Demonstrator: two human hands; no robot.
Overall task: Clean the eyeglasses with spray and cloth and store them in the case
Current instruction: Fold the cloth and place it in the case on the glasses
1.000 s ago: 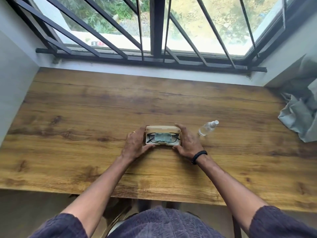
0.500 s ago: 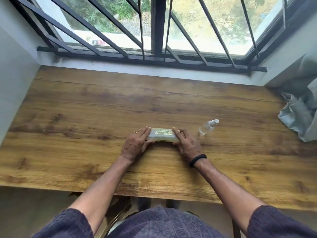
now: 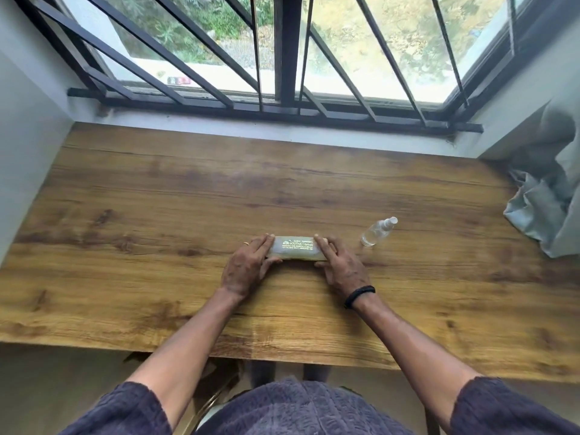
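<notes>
A pale glasses case [image 3: 295, 248] with gold lettering on its lid lies shut at the middle of the wooden table [image 3: 157, 215]. My left hand [image 3: 246, 267] presses on its left end with straight fingers on the lid and the thumb against the front edge. My right hand [image 3: 340, 267] presses on the right end the same way. The eyeglasses and the cloth are hidden inside the case. A small clear spray bottle [image 3: 377, 232] with a white cap stands just right of my right hand, apart from it.
A bunched grey curtain [image 3: 546, 211] hangs onto the table's right end. A window with dark metal bars [image 3: 284, 51] runs along the far edge, and a white wall [image 3: 28, 146] bounds the left side. The table's near edge is just in front of my lap.
One second ago the case stood open with the glasses and cloth showing inside. The lid has come down, and my fingers have moved from the case's sides onto the lid.
</notes>
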